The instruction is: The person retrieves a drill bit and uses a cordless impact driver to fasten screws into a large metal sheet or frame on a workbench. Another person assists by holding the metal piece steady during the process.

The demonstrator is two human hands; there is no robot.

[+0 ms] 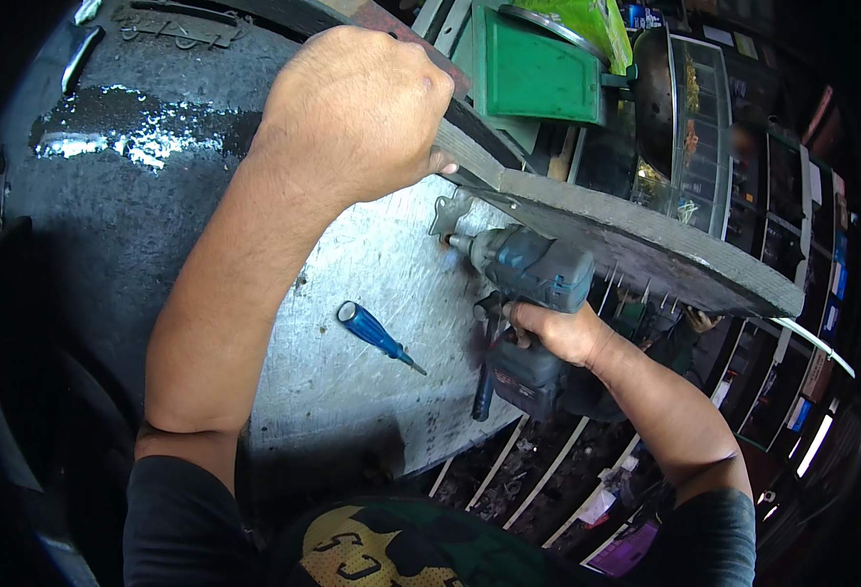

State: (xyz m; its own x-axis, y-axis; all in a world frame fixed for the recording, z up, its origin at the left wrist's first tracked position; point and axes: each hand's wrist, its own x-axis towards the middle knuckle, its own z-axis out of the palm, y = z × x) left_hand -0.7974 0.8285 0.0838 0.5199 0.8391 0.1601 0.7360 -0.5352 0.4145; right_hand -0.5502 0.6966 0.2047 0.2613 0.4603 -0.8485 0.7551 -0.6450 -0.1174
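Note:
My right hand [563, 333] is wrapped round the grip of a dark grey and blue cordless drill [533, 264]. The drill's nose points left, its tip at a small metal bracket [447, 211] against the edge of a long grey board [636, 215]. My left hand [357, 112] is closed over that board farther up, the thumb showing on its near side and the other fingertips hidden. On the bare metal worktop [303, 391] lies a blue-handled screwdriver [377, 334], apart from both hands. A dark-handled tool, perhaps a hammer [485, 377], lies partly behind the drill.
Beyond the board stand a green tray [538, 73] and a clear compartment case [700, 137] holding small parts. A dark surface with white smears [147, 137] extends at the left. Slatted shelving with loose items [538, 470] fills the lower right, past the worktop's edge.

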